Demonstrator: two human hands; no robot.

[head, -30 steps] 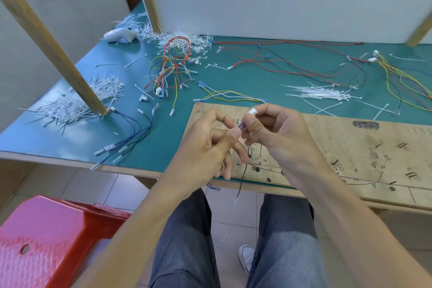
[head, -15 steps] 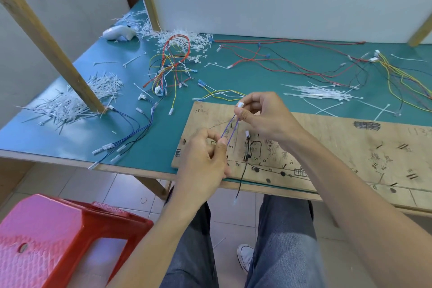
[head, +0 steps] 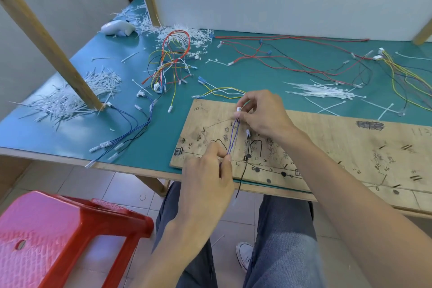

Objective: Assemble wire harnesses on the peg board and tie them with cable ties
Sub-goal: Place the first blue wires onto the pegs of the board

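Since one second ago the two hands have moved apart. Then they were close together near the body, and now the purple wires [head: 233, 138] are pulled straight between them.

At far left a red stool [head: 58, 236] stands on the floor beside the table [head: 245, 77]. On the green table top, around a slanted wooden post, lies a heap of white cable ties [head: 70, 98]. Right of it a loose group of blue wires [head: 133, 133] reaches toward the near edge. Behind these is a looped bundle of many colours [head: 170, 61].

The left hand [head: 205, 182] is over the near left corner of the peg board [head: 327, 142]. Its thumb and forefinger pinch the near end of the purple wires, and the other fingers are curled under. The long axis of the wires goes from this hand away from the person and a little to the right, just above the board.

At the far end the right hand [head: 261, 114] pinches them with thumb and forefinger directly under a white connector [head: 239, 109], which points to the far side of the table. Just under this hand, a black wire [head: 243, 170] with its own white end runs toward the person and hangs over the table edge. Whether the hand holds it I cannot tell.

Further right, behind the board, lie a flat bundle of cable ties [head: 325, 92], long red wires [head: 289, 37] and yellow wires [head: 395, 70].
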